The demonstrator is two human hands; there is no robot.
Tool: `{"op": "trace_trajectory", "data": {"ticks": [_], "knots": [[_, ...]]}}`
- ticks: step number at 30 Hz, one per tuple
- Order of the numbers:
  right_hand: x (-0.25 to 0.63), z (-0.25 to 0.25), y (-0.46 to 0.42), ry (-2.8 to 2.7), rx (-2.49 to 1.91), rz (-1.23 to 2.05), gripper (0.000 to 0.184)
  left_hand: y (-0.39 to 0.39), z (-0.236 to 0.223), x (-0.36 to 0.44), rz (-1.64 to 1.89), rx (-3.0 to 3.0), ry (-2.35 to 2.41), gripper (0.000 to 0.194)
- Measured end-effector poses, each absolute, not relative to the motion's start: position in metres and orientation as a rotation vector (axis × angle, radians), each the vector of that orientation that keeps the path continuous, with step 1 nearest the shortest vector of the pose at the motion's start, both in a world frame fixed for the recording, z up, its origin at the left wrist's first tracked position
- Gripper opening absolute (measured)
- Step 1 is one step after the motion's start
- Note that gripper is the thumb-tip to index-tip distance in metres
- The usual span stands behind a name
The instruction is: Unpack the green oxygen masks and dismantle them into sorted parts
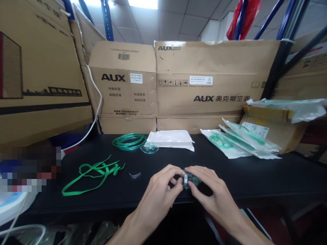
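Note:
Both hands meet near the table's front edge around a translucent dark-green plastic mask (194, 181), which looks like an oxygen mask and is largely covered by fingers. A small metal nose strip (185, 179) shows on it. My left hand (163, 187) pinches the strip's side between thumb and fingertips. My right hand (211, 189) curls over the other side, thumb below and fingers on top. To the left lies a loose, tangled green elastic strap (98, 175). Between it and my left hand rests a small clear curved plastic piece (135, 175).
Farther back on the black table (102, 204) are coiled green tubing (129, 142), a clear round piece (150, 148) and white packets (170, 139). Sealed pouches (245, 137) lie at right by a cardboard box (276, 126). Large cartons (204, 68) wall the back.

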State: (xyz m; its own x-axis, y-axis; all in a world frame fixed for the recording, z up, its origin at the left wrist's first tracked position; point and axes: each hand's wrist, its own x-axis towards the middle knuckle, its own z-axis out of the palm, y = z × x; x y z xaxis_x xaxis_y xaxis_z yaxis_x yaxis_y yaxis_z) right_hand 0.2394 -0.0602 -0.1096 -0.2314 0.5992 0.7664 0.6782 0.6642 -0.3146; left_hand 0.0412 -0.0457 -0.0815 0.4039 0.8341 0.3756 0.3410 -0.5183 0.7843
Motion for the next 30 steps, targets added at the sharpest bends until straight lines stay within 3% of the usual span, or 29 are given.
{"op": "trace_trajectory", "data": {"ticks": [8, 21, 30], "knots": [[0.2389, -0.1070, -0.0603, -1.892, -1.059, -0.052, 0.024, -0.0478, -0.0862, 0.0455, 1.183, 2.103, 0.890, 0.012], [0.2414, -0.1007, -0.0648, -1.964, -0.974, -0.152, 0.032, -0.0486, -0.0813, 0.0414, 1.013, 2.025, 0.956, 0.024], [0.2392, -0.1085, -0.0654, -1.930, -1.004, -0.183, 0.034, -0.0489, -0.0783, 0.0395, 1.055, 2.176, 0.965, 0.019]]}}
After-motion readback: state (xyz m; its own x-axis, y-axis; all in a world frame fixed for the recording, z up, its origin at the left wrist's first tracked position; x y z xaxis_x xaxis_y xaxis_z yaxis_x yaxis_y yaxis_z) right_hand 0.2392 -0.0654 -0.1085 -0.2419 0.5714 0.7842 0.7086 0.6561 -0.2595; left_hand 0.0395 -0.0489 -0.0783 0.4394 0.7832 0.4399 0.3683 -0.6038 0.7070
